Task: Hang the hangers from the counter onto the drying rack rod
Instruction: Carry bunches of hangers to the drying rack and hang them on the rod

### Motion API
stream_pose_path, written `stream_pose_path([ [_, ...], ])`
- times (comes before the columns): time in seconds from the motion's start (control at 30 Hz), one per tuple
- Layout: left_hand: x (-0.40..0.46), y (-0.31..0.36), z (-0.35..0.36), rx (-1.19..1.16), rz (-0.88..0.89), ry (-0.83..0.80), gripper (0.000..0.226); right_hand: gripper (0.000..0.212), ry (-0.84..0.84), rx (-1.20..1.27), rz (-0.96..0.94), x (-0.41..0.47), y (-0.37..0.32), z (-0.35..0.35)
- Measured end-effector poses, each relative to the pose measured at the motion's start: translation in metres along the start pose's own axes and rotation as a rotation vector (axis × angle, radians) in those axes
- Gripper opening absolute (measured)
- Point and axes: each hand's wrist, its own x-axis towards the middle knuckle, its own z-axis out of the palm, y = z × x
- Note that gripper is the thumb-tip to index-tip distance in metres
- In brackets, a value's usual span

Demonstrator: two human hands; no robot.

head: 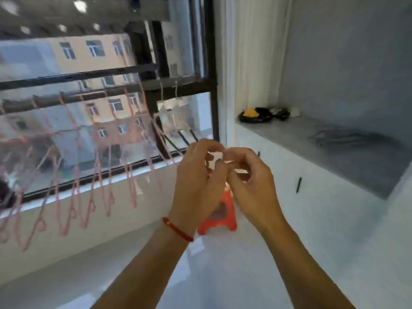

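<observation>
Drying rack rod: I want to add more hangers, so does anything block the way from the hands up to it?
Nothing visible does. Both hands are together in open air, below and right of the drying rack rod. Pink hangers already crowd its left stretch. The frame is blurred, so thin obstacles could be missed.

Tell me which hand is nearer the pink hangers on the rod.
Left. The left hand is beside the last of the pink hangers; the right hand sits farther right, toward the counter.

No legible txt or labels anywhere.
</observation>
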Motion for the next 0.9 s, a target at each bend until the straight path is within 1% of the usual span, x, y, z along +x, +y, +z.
stream_pose_path([
  [0.1,0.007,0.011,0.080,-0.076,-0.025,-0.157,0.021,0.023,0.133,-0.080,0.058,0.008,0.027,-0.074],
  [0.2,0.015,0.015,0.152,-0.099,-0.055,-0.289,0.021,0.025,0.265,-0.186,0.123,0.008,0.059,-0.137],
  [0.3,0.026,0.009,0.225,-0.130,-0.129,-0.411,0.025,0.021,0.379,-0.271,0.209,0.013,0.087,-0.191],
  [0.37,0.035,-0.004,0.276,-0.107,-0.161,-0.493,0.031,0.018,0.420,-0.316,0.276,0.021,0.106,-0.219],
  [0.53,0.078,-0.050,0.399,-0.065,-0.211,-0.632,0.045,0.016,0.439,-0.440,0.394,0.062,0.162,-0.273],
  [0.63,0.118,-0.090,0.469,-0.020,-0.241,-0.708,0.059,0.016,0.436,-0.487,0.459,0.099,0.197,-0.297],
  [0.7,0.142,-0.115,0.511,0.062,-0.256,-0.807,0.068,0.018,0.427,-0.495,0.533,0.127,0.219,-0.313],
  [0.8,0.174,-0.148,0.563,0.230,-0.204,-0.952,0.076,0.020,0.409,-0.520,0.613,0.167,0.254,-0.335],
  [0.9,0.201,-0.174,0.603,0.291,-0.157,-1.046,0.083,0.022,0.436,-0.516,0.695,0.200,0.291,-0.355],
])
